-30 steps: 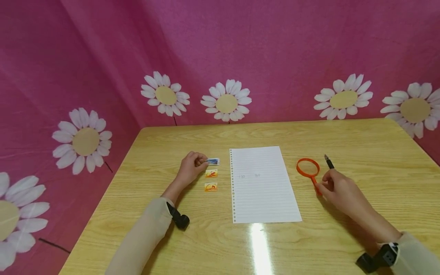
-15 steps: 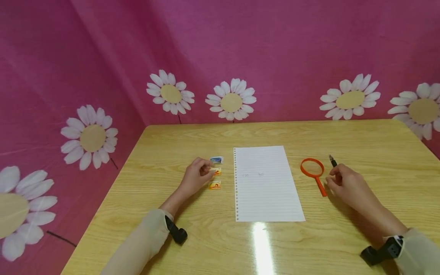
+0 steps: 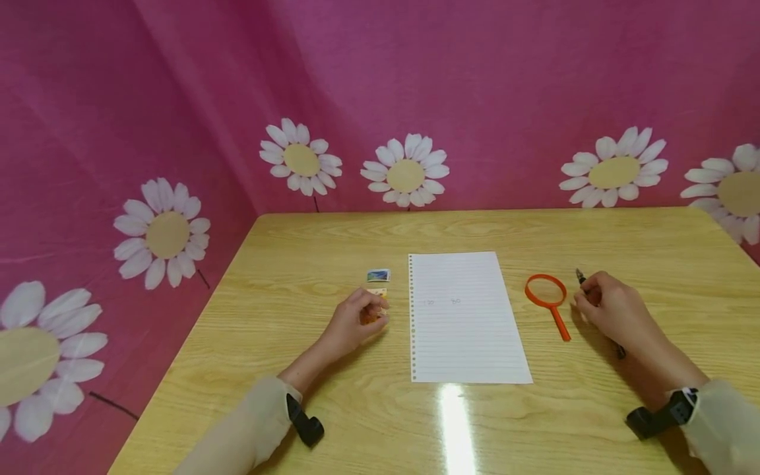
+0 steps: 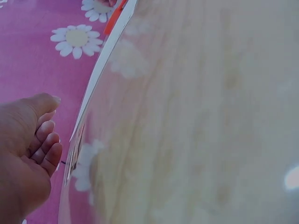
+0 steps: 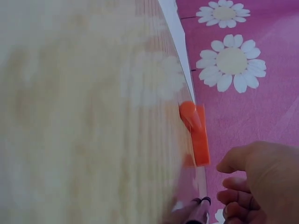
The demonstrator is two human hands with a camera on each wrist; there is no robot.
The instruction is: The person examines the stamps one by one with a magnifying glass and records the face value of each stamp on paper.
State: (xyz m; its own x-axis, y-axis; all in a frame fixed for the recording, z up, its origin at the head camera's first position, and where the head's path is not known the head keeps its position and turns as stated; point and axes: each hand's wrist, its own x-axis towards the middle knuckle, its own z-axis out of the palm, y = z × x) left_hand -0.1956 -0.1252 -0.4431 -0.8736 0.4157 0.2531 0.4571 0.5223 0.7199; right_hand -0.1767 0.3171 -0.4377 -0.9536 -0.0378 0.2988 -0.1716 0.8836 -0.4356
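Observation:
My left hand (image 3: 358, 321) is over a short column of small picture cards, its fingers loosely curled. A blue card (image 3: 378, 275) lies just beyond the fingertips. Of the orange-yellow cards (image 3: 377, 291), the hand hides most. In the left wrist view the left hand (image 4: 28, 149) shows nothing between thumb and fingers. My right hand (image 3: 617, 310) is over a dark fountain pen (image 3: 620, 352), covering its middle. From the right wrist, the pen (image 5: 202, 211) lies apart from the loosely bent fingers. An orange-red magnifying glass (image 3: 547, 290) lies left of that hand.
A lined, punched sheet of paper (image 3: 466, 330) with faint pencilled numbers lies between the hands. Everything rests on a shiny wooden table (image 3: 463, 227). A pink curtain with daisies (image 3: 493, 99) hangs behind it and along the left.
My left hand has moved nearer along the card column, away from the blue card. My right hand has shifted off the magnifying glass handle, farther over the pen. The view has turned slightly left.

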